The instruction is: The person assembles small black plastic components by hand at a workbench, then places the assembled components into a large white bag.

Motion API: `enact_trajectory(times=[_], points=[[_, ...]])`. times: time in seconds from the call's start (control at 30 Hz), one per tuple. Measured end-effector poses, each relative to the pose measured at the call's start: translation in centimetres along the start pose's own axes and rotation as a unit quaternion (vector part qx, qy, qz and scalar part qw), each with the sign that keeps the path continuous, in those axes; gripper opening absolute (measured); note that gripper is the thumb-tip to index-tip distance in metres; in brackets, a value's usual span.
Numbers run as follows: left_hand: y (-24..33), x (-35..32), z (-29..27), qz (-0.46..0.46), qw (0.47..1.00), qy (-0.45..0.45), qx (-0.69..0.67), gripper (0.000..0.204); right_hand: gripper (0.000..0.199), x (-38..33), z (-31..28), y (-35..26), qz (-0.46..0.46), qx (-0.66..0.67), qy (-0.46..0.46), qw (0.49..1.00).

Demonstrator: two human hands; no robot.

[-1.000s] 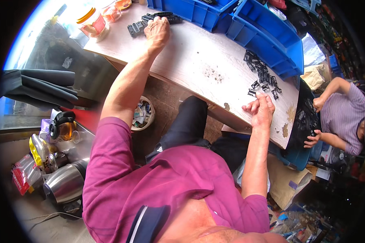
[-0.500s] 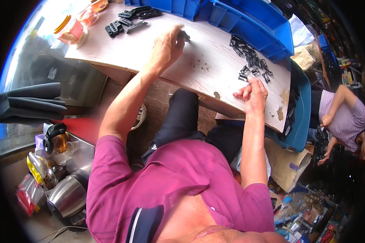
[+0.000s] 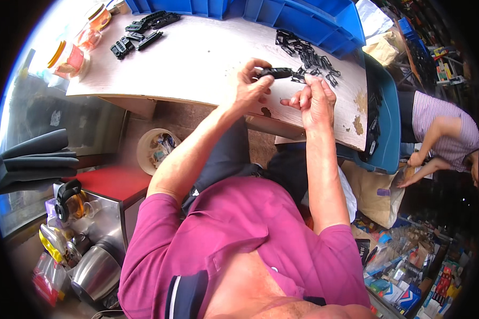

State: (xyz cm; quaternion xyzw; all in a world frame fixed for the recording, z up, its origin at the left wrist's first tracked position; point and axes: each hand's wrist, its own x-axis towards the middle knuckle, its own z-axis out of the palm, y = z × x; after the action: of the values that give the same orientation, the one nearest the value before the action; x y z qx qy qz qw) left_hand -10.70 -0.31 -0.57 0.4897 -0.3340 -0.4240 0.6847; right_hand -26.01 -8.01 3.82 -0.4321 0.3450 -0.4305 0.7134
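Note:
My left hand [image 3: 248,87] is closed on a dark, elongated black plastic piece [image 3: 277,73], held over the table between thumb and fingers. Close to its right, my right hand [image 3: 318,103] pinches a small black frame-shaped clip [image 3: 298,78] between thumb and forefinger. The tips of the two parts are almost together; whether they touch I cannot tell. Behind my right hand lies a loose pile of similar black clips [image 3: 306,53]. Several longer black pieces [image 3: 121,48] are grouped at the table's far left.
Blue plastic bins [image 3: 303,29] line the back of the pale table [image 3: 202,69]. Lidded jars [image 3: 66,59] stand at its left end. At the right is a teal tub [image 3: 391,117] with black parts. A white bucket [image 3: 143,151] stands below; another person [image 3: 442,119] works at far right.
My left hand has come right, from the table's left part, bringing the black piece beside my right hand. My right hand stays near the clip pile. The whole view has shifted slightly.

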Motion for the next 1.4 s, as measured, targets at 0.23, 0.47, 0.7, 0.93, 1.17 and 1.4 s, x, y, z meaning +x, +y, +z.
enact_trajectory(times=[0.23, 0.47, 0.7, 0.93, 1.17, 1.4], points=[[1.3, -0.9, 2.0, -0.040, 0.999, -0.036, 0.005, 0.031, 0.012, 0.0, -0.1, 0.4, -0.012, -0.029, -0.010, 0.999], [0.5, -0.6, 1.7, -0.029, 0.998, -0.057, 0.028, 0.029, 0.013, 0.0, -0.2, 0.8, -0.018, -0.040, -0.002, 0.999], [0.0, -0.5, 1.8, -0.008, 0.995, -0.050, 0.087, 0.028, 0.014, 0.1, -0.7, 1.6, -0.008, -0.035, 0.001, 0.999], [0.6, -0.9, 2.1, 0.021, 0.982, -0.040, 0.182, 0.032, 0.012, 0.1, -0.8, 1.7, -0.007, -0.043, 0.002, 0.999], [1.2, -0.8, 3.2, 0.040, 0.990, 0.024, 0.133, 0.025, 0.012, 0.2, 0.0, 2.1, -0.010, -0.056, 0.007, 0.998], [0.8, -0.1, 3.3, 0.003, 0.993, 0.078, 0.094, 0.017, 0.015, 0.2, 0.6, 2.0, 0.017, -0.086, 0.026, 0.996]])
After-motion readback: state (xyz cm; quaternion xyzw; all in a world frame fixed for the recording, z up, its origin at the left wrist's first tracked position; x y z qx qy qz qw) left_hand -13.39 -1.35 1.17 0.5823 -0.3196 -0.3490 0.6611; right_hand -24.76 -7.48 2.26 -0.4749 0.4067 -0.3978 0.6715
